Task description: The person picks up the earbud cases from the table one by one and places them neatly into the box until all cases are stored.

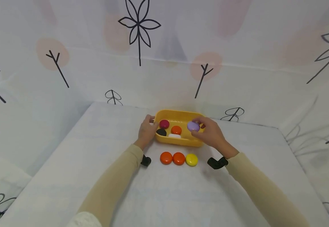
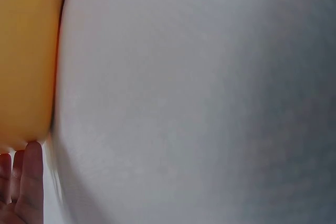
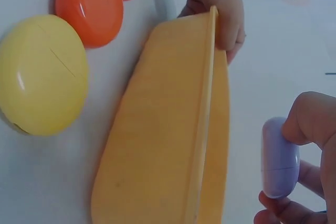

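Note:
A yellow plastic tray (image 1: 178, 142) stands toward the far side of the table. My left hand (image 1: 146, 130) grips its left end, with the thumb at the rim and the fingers outside, as the right wrist view shows. Above the tray's right part, my right hand (image 1: 211, 134) pinches a round, flattened lilac piece (image 3: 279, 158) between thumb and fingers. Inside the tray lie a dark red piece (image 1: 164, 124), a black piece (image 1: 161, 132), an orange piece (image 1: 176, 130) and a white piece (image 1: 174, 136), the last partly hidden by the front wall.
In front of the tray, a row of similar pieces lies on the white table (image 1: 164, 195): a left orange piece (image 1: 166, 158), a middle orange piece (image 1: 179, 158) and a yellow piece (image 1: 191, 160). A patterned cloth wall (image 1: 164, 78) rises behind the table.

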Demonstrator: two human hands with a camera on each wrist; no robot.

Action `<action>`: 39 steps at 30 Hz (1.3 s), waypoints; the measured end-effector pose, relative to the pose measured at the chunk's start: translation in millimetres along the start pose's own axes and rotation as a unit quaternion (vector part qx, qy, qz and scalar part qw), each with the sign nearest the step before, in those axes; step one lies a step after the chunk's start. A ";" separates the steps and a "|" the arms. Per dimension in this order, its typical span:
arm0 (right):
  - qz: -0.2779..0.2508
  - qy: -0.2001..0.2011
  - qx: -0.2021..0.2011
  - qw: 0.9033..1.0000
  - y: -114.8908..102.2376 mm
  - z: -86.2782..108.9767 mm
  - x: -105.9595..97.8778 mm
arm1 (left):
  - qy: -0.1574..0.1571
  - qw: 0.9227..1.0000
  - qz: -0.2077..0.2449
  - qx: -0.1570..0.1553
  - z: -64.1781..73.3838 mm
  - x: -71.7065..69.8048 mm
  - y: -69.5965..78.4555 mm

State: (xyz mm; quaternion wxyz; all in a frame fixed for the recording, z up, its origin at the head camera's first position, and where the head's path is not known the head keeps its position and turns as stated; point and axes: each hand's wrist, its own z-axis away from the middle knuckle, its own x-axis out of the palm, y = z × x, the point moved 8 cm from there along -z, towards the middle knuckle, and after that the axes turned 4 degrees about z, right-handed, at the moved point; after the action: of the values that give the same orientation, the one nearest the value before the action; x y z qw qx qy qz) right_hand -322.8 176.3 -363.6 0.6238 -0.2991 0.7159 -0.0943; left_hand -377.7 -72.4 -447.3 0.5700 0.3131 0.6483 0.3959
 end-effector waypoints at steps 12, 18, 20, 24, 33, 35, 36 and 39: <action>0.010 0.021 -0.025 0.999 -7.4 29.8 -20.0 | 0.014 1.000 0.007 0.003 -10.1 -13.7 4.7; 0.025 0.011 -0.033 0.999 0.2 46.5 -23.3 | 0.008 1.000 0.008 -0.002 -11.1 -9.0 0.6; 0.029 0.009 -0.039 0.999 2.8 51.7 -24.0 | 0.004 1.000 0.011 -0.003 -10.3 -6.8 0.7; 0.033 0.008 -0.053 0.998 6.6 60.6 -23.2 | -0.002 1.000 0.017 0.002 -9.1 -4.4 2.6; 0.039 -0.028 -0.055 0.997 18.7 78.0 -5.9 | -0.007 1.000 0.007 -0.001 -6.9 -0.1 -1.9; 0.044 -0.037 -0.050 0.997 22.2 81.4 -1.9 | -0.007 1.000 0.006 -0.001 -6.2 0.8 -3.2; 0.047 -0.041 -0.047 0.997 24.1 82.9 0.0 | -0.007 1.000 0.004 -0.001 -6.0 1.1 -3.8; 0.049 -0.056 -0.031 0.997 30.6 87.0 5.2 | -0.010 1.000 -0.001 0.000 -5.1 1.7 -5.0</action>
State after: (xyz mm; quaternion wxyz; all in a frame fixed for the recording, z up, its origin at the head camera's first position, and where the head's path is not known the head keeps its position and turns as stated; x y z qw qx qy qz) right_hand -249.9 218.7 -401.3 0.6575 -0.2874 0.6961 -0.0241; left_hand -382.7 -74.1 -452.3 0.5765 0.3163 0.6430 0.3927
